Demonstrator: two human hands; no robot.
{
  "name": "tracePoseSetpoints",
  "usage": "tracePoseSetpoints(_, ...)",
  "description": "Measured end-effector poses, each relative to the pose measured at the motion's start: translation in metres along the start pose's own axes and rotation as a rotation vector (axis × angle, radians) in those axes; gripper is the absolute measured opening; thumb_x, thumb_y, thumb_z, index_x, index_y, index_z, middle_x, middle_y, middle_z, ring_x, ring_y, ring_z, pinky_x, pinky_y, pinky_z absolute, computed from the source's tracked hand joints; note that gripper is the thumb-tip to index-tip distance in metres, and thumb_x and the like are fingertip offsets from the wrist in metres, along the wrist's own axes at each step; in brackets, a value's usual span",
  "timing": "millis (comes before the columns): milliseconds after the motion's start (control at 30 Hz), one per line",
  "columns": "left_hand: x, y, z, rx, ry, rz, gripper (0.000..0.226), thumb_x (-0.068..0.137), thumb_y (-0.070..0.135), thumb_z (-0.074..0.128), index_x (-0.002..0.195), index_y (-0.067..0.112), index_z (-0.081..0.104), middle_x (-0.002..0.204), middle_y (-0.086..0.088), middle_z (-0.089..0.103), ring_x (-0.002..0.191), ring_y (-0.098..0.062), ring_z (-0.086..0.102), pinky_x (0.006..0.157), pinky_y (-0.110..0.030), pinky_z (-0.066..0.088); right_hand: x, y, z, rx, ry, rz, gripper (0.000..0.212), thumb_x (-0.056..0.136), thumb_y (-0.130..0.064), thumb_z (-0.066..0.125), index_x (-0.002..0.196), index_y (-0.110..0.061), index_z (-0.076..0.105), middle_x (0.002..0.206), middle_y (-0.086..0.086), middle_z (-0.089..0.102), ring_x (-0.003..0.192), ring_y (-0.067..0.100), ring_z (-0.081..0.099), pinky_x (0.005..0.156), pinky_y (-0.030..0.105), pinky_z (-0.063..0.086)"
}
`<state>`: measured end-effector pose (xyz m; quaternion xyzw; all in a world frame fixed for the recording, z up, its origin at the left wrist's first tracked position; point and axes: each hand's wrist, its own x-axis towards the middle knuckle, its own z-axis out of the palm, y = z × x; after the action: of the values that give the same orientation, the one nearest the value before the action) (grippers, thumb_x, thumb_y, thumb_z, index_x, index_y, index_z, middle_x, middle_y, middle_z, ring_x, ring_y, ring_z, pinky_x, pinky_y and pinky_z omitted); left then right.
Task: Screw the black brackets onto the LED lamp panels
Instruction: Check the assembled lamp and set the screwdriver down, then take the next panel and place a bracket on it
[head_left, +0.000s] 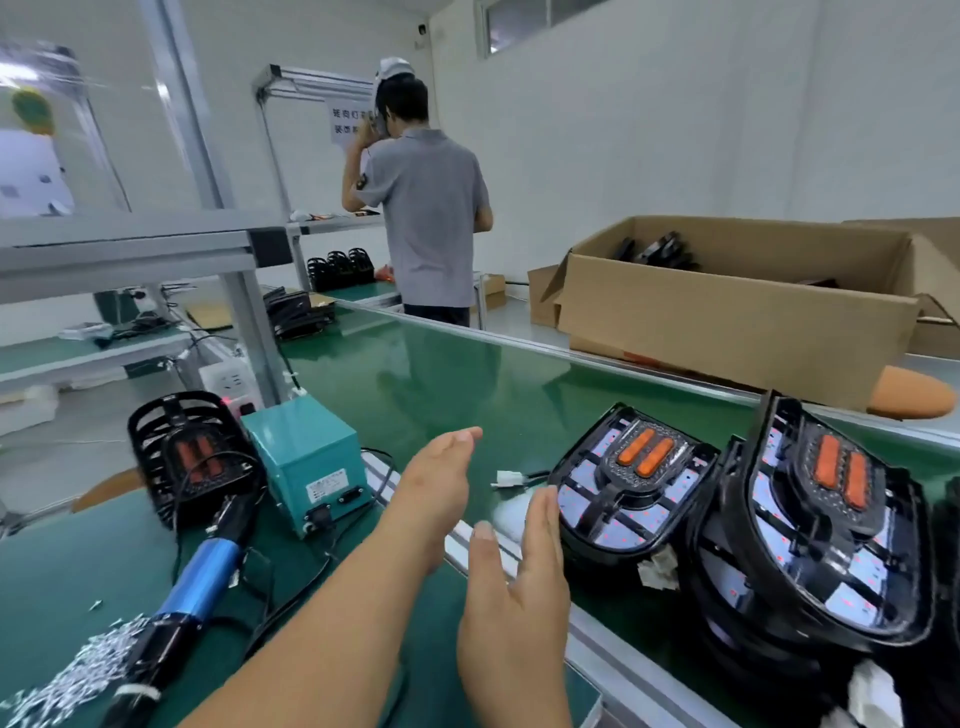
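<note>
Looking along a green belt with a bare stretch through its middle and far end, bounded on the near side by an aluminium rail and on the far side by a second metal edge. Noting the left hand stretched out over the near rail, fingers straight and together, released, grasping nothing. Noting the right hand raised just beside it, palm turned away, fingers straight, likewise released and empty. Placing the nearest LED lamp panel flat on the belt by its near edge, just right of the right fingertips, close but apart, black bracket laid across its face, two orange lenses uppermost. Placing a white connector on its lead on the belt, between the left fingertips and that panel. Finding more panels stacked and tilted at the right end of the belt, crowding that side. On the bench left of the rail: a teal power box at the edge nearest the rail, a blue electric screwdriver lying aslant, a heap of screws at the near left corner, a bracketed panel upright behind the driver. Beyond the far edge of the belt: an open cardboard box, an orange stool seat, a person in a grey shirt standing with back turned
</note>
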<state>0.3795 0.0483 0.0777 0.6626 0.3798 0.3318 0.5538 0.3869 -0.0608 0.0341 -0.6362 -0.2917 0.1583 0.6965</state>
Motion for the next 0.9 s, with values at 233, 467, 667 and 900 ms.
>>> tracePoseSetpoints(233,-0.048,-0.003,-0.119,-0.157,0.27,0.009,0.029,0.106,0.025,0.042,0.096,0.026,0.069,0.106,0.005,0.069,0.098,-0.008,0.063,0.077,-0.028,0.046,-0.032,-0.026,0.078,0.003,-0.326,0.009,0.062,0.102,-0.031,0.047,0.158,-0.029,0.019,0.161,-0.02,0.017,0.145,-0.005,0.015,0.12,0.019,0.013)
tracePoseSetpoints(467,-0.142,-0.04,-0.258,-0.163,0.598,-0.048,0.025,0.105,0.026,0.044,0.102,0.023,0.069,0.11,0.004,0.069,0.098,-0.009,0.064,0.077,-0.028,0.047,-0.107,-0.057,0.182,-0.003,-0.618,-0.014,0.061,0.102,-0.033,0.048,0.157,-0.022,0.024,0.16,-0.008,0.03,0.146,0.011,0.03,0.12,0.026,0.019)
tracePoseSetpoints(667,-0.226,-0.102,-0.352,-0.144,0.858,-0.143,0.026,0.105,0.025,0.046,0.117,0.016,0.066,0.116,0.0,0.069,0.113,-0.016,0.064,0.103,-0.038,0.048,-0.197,-0.062,0.263,-0.033,-0.925,0.071,0.06,0.102,-0.035,0.046,0.156,-0.018,0.027,0.16,-0.001,0.033,0.146,0.014,0.031,0.12,0.03,0.023)
tracePoseSetpoints(900,-0.242,-0.14,-0.405,-0.313,1.187,-0.102,0.029,0.1,0.02,0.057,0.128,0.02,0.054,0.124,-0.001,0.055,0.092,-0.007,0.06,0.077,-0.028,0.051,-0.238,-0.029,0.29,-0.379,-1.104,-0.132,0.056,0.103,-0.032,0.045,0.154,-0.014,0.031,0.158,0.002,0.038,0.145,0.015,0.035,0.115,0.023,0.024)
